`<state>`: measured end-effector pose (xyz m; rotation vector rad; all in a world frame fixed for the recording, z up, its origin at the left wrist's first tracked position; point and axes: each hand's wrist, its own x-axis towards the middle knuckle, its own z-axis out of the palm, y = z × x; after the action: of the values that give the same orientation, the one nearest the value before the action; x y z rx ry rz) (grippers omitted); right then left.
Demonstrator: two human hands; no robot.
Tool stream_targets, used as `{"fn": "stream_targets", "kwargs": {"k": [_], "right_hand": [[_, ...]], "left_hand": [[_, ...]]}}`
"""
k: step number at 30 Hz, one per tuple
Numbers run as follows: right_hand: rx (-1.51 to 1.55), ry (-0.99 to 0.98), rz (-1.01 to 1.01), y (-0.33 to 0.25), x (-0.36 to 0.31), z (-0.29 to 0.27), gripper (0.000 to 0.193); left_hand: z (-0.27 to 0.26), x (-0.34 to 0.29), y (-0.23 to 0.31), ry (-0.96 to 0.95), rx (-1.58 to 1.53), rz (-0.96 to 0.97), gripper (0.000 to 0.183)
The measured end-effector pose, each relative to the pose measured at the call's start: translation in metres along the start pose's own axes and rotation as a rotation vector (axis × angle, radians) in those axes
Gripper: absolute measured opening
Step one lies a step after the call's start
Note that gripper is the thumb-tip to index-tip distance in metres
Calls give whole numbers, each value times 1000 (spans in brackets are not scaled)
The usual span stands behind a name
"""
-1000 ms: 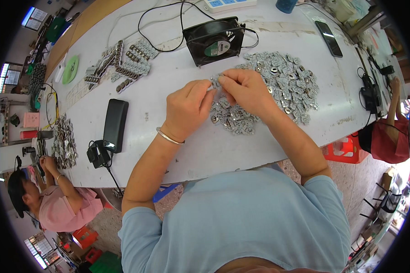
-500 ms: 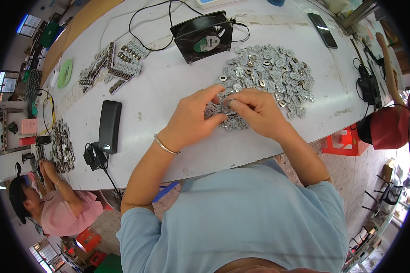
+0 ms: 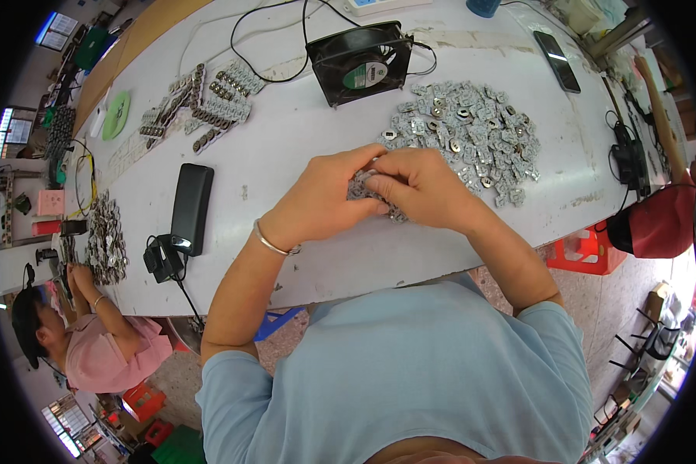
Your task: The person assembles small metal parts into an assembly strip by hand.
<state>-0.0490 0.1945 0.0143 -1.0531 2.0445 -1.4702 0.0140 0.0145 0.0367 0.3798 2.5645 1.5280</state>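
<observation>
Silvery small parts (image 3: 479, 135) lie heaped; some show round discs

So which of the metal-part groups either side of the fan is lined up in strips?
The group left of the fan, beyond the long black case: it is laid in strips, while the heap by your right hand lies scattered loose.

The centre of the frame is occupied by a white tabletop (image 3: 301, 127), bordered at upper left by a brown strip (image 3: 148, 35). Brightly lit windows (image 3: 15, 128) are seen along the left edge. A red plastic stool (image 3: 609, 261) is placed on the speckled floor (image 3: 576, 309) at right.
</observation>
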Motion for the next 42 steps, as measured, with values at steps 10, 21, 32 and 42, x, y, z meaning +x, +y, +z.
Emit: {"fn": "stream_targets", "kwargs": {"k": [10,21,32,42], "right_hand": [[429,-205,234,-5,9,-18,18],[371,-78,329,6,18,-17,21],[169,31,301,-3,26,-18,18],[144,69,298,-2,31,-16,22]], "left_hand": [[-33,-7,-12,-267,-284,-213,18],[-16,0,-37,227,-142,-50,18],[-10,5,-37,415,685,394,31],[-12,13,-45,461,737,488,28]]}}
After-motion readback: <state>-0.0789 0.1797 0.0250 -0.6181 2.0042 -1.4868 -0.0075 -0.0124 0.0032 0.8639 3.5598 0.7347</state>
